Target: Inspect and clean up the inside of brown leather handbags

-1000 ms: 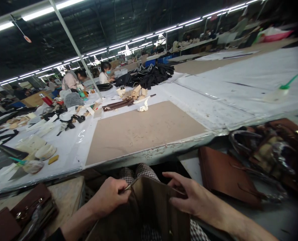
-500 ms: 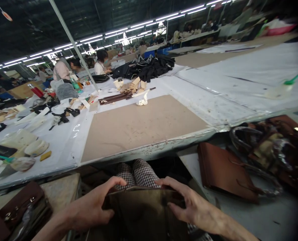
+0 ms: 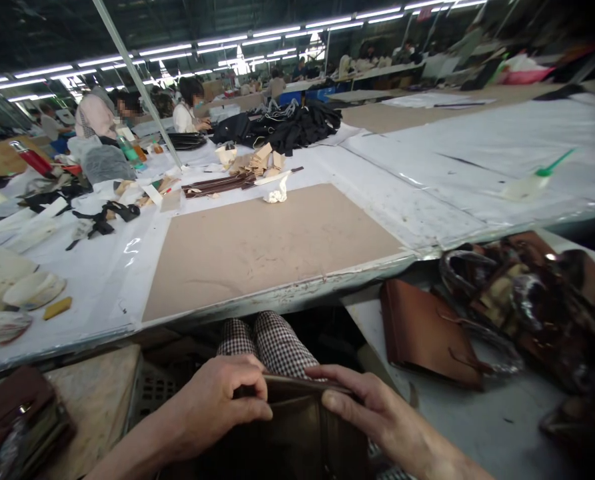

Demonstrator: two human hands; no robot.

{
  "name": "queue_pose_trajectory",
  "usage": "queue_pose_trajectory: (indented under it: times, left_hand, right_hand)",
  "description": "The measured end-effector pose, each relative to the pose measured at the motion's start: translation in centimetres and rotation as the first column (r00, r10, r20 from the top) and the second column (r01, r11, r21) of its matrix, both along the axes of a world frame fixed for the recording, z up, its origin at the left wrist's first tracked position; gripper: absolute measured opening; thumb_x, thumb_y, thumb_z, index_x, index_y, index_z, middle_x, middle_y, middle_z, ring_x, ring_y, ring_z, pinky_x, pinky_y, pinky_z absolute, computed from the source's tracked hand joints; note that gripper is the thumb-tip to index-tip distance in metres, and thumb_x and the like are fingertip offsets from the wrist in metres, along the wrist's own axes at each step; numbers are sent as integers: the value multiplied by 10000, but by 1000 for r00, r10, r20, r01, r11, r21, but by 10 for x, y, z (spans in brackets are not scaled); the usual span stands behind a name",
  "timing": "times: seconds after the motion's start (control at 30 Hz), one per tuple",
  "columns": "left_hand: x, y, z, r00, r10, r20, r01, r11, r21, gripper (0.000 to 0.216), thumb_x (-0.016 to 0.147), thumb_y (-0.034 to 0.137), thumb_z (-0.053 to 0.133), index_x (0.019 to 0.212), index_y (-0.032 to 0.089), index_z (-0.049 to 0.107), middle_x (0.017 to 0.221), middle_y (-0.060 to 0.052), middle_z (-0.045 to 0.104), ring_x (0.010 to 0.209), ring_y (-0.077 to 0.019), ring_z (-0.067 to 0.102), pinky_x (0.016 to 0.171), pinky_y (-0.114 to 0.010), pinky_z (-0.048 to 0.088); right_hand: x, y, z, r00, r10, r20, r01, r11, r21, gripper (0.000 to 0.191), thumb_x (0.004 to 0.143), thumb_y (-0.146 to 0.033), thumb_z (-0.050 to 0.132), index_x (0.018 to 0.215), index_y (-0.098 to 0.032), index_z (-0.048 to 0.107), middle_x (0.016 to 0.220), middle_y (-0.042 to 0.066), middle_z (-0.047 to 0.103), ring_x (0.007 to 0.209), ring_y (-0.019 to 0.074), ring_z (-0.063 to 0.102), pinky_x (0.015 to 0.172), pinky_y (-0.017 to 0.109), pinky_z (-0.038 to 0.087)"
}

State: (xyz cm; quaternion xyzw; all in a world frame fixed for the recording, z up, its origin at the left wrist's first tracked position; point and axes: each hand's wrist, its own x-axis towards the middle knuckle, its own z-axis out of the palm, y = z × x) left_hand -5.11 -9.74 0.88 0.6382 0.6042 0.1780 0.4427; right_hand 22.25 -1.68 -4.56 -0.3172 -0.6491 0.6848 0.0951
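Note:
A dark olive-brown bag [image 3: 287, 437] rests on my lap, its mouth parted toward me and its lower part cut off by the picture's bottom edge. My left hand [image 3: 227, 393] pinches the left part of its upper rim between thumb and curled fingers. On the right, my right hand [image 3: 372, 410] grips the same rim, thumb on the near side and fingers over the far side. Inside, the bag looks dark and I cannot make out any contents. Checked trousers [image 3: 280, 347] show just beyond it.
Ahead stands a white-covered table [image 3: 377, 160] with a tan board [image 3: 272, 247]. Brown strips [image 3: 217, 185] and black cloth [image 3: 297, 127] lie farther back. A brown leather bag [image 3: 427, 333] and wrapped bags [image 3: 522, 293] sit right; another bag [image 3: 22, 420] lies left. Co-workers are beyond.
Both hands have closed from a spread position onto the bag's rim, and its mouth has come open. The surroundings have shifted slightly left in view.

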Motion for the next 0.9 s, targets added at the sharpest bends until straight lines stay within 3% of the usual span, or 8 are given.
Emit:
queue_pose_trajectory:
  times: [0.17,0.3,0.43,0.53,0.6,0.77,0.9]
  left_hand:
    - [-2,-2,3,988,-45,147,53,997,-51,109,798,149,825,748,233,777,1266,55,678,1095,-151,643,924,-208,441]
    - [-1,-3,0,997,-45,70,47,999,-25,127,804,152,822,734,225,746,1361,41,622,1199,-175,599,1020,-245,417]
    - [0,-6,-6,985,-158,-69,169,961,217,128,873,131,744,789,200,676,1346,4,592,1216,-191,546,1012,-283,421]
    - [2,-7,-9,952,-251,-176,304,854,423,144,944,114,638,823,189,621,1192,-4,667,1153,-199,532,949,-300,436]
    - [2,-6,-11,935,-260,-240,348,799,491,163,961,117,609,815,187,591,1112,11,709,1054,-193,551,870,-298,443]
    - [3,-8,-19,896,-234,-377,408,769,493,177,981,148,575,809,188,563,975,18,734,845,-171,598,752,-315,428]
    - [6,-12,-25,827,-247,-505,481,775,409,202,996,176,535,796,202,543,874,26,710,771,-168,607,695,-324,399]
  right_hand:
    - [-3,5,3,989,45,-141,-69,984,-166,490,945,-488,657,1386,-278,623,1195,34,741,1143,303,656,954,365,527]
    - [-4,5,-1,990,20,-137,-44,984,-172,467,939,-471,672,1366,-282,643,1173,29,749,1129,296,666,955,358,532]
    - [-2,-1,-11,997,-61,-52,60,998,-24,509,931,-500,673,1384,-271,624,1150,40,756,1096,286,682,958,374,548]
    - [-1,-6,-17,996,-87,-29,90,989,120,527,948,-488,660,1438,-320,559,1250,25,722,1125,262,674,1009,377,534]
    - [0,-7,-18,998,-63,-23,67,977,204,477,968,-473,640,1423,-348,571,1290,9,706,1153,248,665,1039,366,520]
    - [-2,-6,-15,999,9,-31,2,941,338,332,1015,-419,586,1329,-339,660,1276,-1,718,1166,221,670,1039,321,523]
    - [-4,-6,-15,998,37,-53,-5,865,501,281,1036,-353,562,1281,-300,687,1195,12,744,1104,183,693,960,250,547]
